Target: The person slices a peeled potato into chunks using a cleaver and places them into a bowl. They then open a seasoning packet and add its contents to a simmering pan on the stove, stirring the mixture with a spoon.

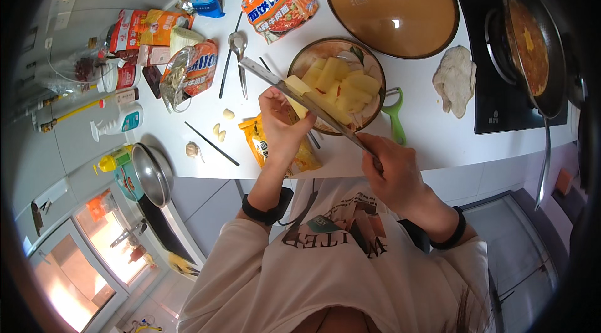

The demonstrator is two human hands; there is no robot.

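My right hand [396,171] grips the handle of a kitchen knife [335,122], whose long blade slants up and left across the front of a round plate [377,112]. My left hand [281,129] holds a peeled yellow piece, probably potato [296,91], against the blade, above the plate's left edge. Pale yellow slices [359,86] are heaped on the plate, and one slice [328,105] lies along the blade. Beneath my left hand lies a yellow food packet [256,138], partly covered by it. A green peeler [396,114] rests just right of the plate.
A large glass lid [389,9] lies behind the plate. On the right, a frying pan [533,46] with reddish food sits on a black cooktop [497,112], near a cloth [454,82]. Leftward are garlic cloves [219,132], a chopstick [211,143], a spoon [238,44] and a noodle packet [281,6].
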